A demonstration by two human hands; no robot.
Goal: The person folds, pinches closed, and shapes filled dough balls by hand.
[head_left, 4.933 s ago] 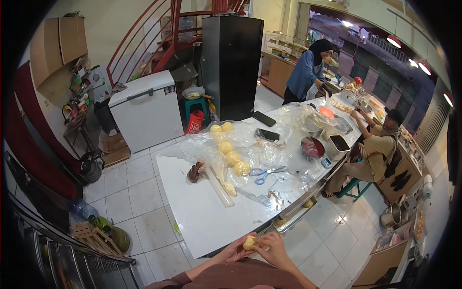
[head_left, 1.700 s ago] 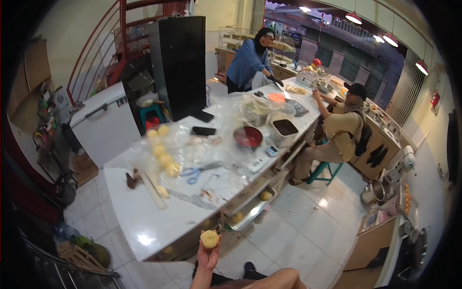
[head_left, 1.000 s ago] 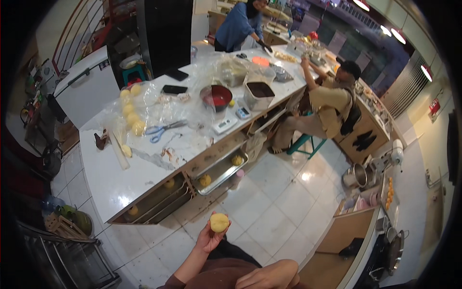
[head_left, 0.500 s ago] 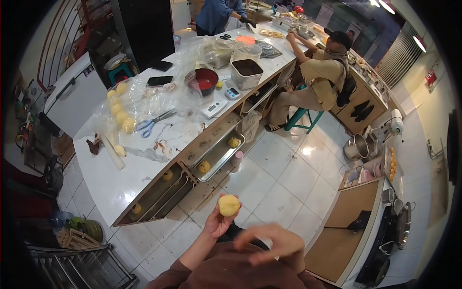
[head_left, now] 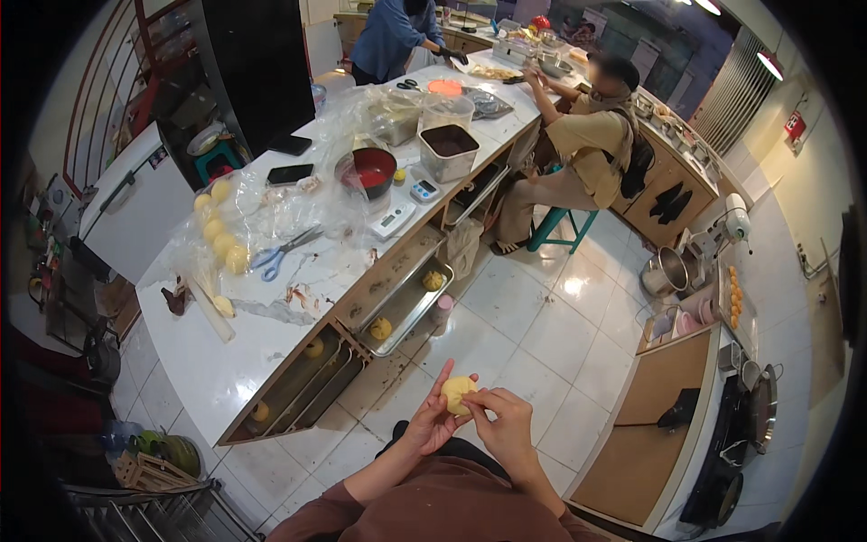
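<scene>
A round ball of pale yellow dough (head_left: 457,390) rests in my left hand (head_left: 432,426), whose fingers cup it from below and the left. My right hand (head_left: 508,429) is closed in a pinch at the right side of the dough ball. Its fingertips touch the surface, and whether a bit of dough is between them is hard to make out. Both hands are in front of my body, over the tiled floor. On the worktop, a row of similar yellow dough balls (head_left: 219,237) lies under clear plastic sheeting (head_left: 280,200).
To the left is the white worktop (head_left: 190,361) with scissors (head_left: 275,256), a scale (head_left: 392,218), a red-and-black bowl (head_left: 372,170) and a square tin (head_left: 448,155). A tray (head_left: 404,318) with dough pieces juts out below. One person (head_left: 587,135) sits on a green stool; another (head_left: 388,41) stands behind.
My right hand has come in from lower right, and its fingers now touch the dough ball. My left hand has moved slightly right with the ball.
</scene>
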